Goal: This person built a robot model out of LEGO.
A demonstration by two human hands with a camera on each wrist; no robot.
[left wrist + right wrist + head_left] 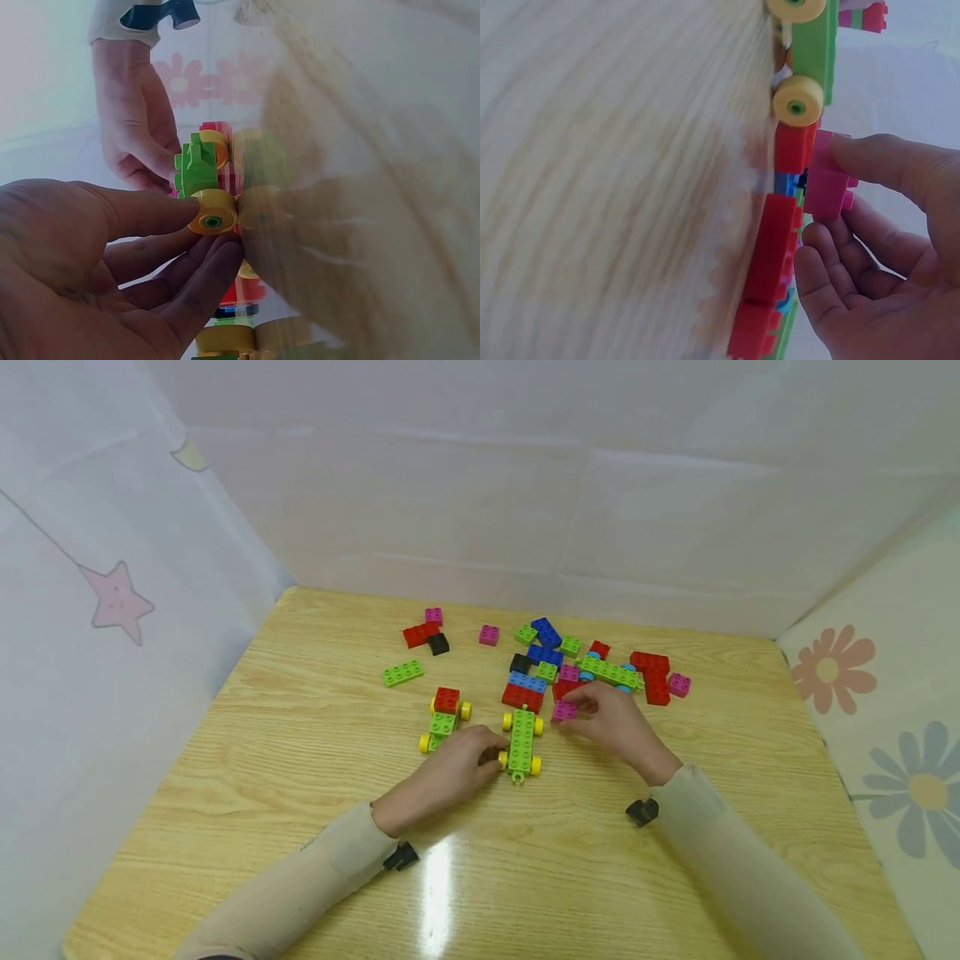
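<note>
Nearest, two sleeves [322,860] reach in over the wooden table [300,760], with a small black device [401,857] at each wrist. The left hand [459,762] has its thumb and fingers bent together on the near left yellow wheel [213,211] of a green car base [521,739], seemingly to keep it from rolling; the base stands on its wheels in the middle. Slightly farther and to the right, the right hand [611,720] pinches a pink brick [562,712] off the table, studs up, by its sides, which probably leaves the underside free. Left of the base, a second car [442,723] carries a green and a red brick. Just beyond the base's far end lies a red brick [522,696], with a light blue brick [528,682] behind it. Farther right, a blue-wheeled base [609,672] stands among loose bricks; at far left lie a red brick, a black brick [438,644] and a pink one. No box or tray shows; the bricks rest directly on the wood, before a white cloth [450,510]
</note>
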